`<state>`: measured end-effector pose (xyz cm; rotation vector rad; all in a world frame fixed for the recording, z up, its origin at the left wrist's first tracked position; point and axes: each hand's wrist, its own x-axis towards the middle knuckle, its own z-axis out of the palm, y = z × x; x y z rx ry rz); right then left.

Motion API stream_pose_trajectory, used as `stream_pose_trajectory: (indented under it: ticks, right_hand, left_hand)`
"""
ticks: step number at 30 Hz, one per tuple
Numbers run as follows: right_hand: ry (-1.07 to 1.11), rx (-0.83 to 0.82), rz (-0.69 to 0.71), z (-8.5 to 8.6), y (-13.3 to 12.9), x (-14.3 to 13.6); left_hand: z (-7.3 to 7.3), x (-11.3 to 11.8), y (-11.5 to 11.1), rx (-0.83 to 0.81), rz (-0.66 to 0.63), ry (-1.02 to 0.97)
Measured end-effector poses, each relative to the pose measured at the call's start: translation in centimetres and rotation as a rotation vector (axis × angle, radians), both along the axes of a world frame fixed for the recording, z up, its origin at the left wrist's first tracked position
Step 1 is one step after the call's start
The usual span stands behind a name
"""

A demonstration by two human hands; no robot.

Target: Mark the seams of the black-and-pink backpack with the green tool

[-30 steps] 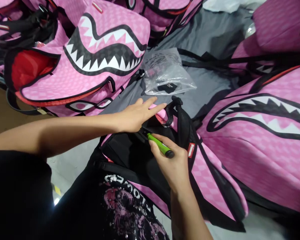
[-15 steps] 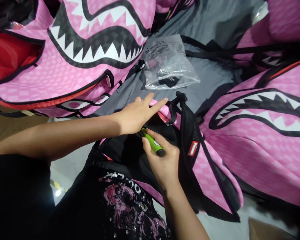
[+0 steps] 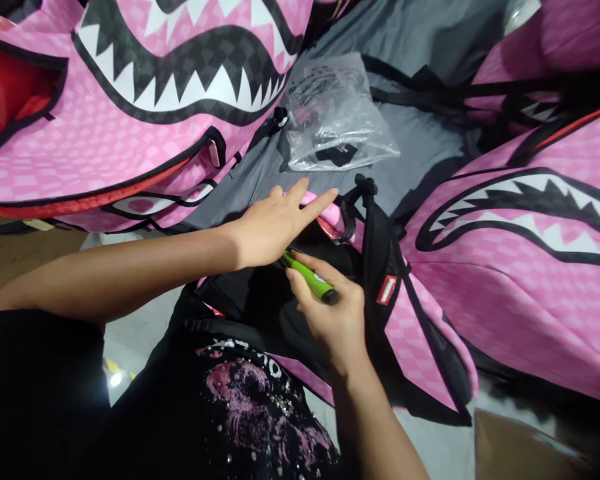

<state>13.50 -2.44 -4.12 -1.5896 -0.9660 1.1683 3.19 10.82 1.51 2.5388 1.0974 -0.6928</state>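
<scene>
- A green tool (image 3: 310, 280) is lying gripped in the right hand (image 3: 333, 320), its tip touching the black fabric just under the left hand's palm.
- The left hand (image 3: 275, 223) is pressing flat on the pink backpack (image 3: 410, 333) — fingers spread wide, holding nothing.
- A black strap (image 3: 375, 247) is running just right of both hands.
- Beyond the left fingertips a clear plastic bag (image 3: 335, 117) is lying on grey cloth (image 3: 420, 160).
- Shark-mouth bags (image 3: 145, 113) are crowding in — far left and right.

Green pen-like tool (image 3: 310, 279): slim, black-tipped, tilted, gripped in right hand (image 3: 330, 320). Pink backpack (image 3: 405, 333): black back panel up, lying under tool, red tag on strap, left hand (image 3: 275, 223) flat on top edge.
</scene>
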Motion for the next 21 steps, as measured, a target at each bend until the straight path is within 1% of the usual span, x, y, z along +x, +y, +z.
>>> stream_pose_trajectory:
  ticks: [4, 7, 10, 14, 17, 21]
  right_hand:
    - [0.007, -0.009, -0.035, 0.01, -0.03, -0.04]
    - [0.033, -0.024, 0.012, 0.05, 0.06, -0.06]
    - [0.026, -0.018, -0.026, 0.08, 0.24, -0.08]
    - [0.031, -0.031, 0.026, 0.02, 0.37, -0.01]
    - [-0.002, -0.012, 0.004, 0.00, 0.28, 0.09]
    - [-0.009, -0.006, 0.028, 0.02, 0.10, 0.25]
  left_hand:
    - [-0.27, -0.14, -0.07, 0.015, -0.003, -0.012]
    - [-0.34, -0.21, -0.11, 0.016, -0.003, -0.029]
    - [-0.32, -0.19, -0.12, 0.009, 0.005, -0.020]
    - [-0.31, -0.13, -0.09, 0.009, 0.014, -0.024]
    - [-0.29, -0.06, -0.07, 0.002, 0.017, -0.024]
    - [-0.24, 0.02, -0.08, -0.012, 0.032, 0.001]
